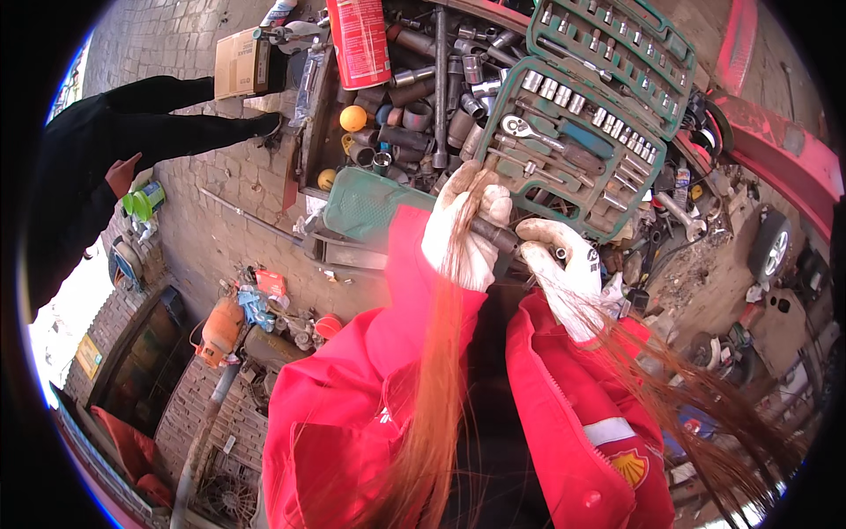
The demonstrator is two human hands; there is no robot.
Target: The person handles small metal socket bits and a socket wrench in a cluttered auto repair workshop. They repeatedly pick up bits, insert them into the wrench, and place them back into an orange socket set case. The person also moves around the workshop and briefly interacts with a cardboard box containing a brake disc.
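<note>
Our gloved left hand (443,236) grips a dark cylinder (495,234) that points toward our gloved right hand (564,269) — whose hold we cannot tell. Beyond, we see a green case (573,212), then heaped sockets (419,117).

A gloved left hand (467,225) grips a dark metal tube (495,234) close beside the gloved right hand (568,273), with an open green tool case (590,91), loose sockets (405,139) and a red can (359,44) beyond.
</note>
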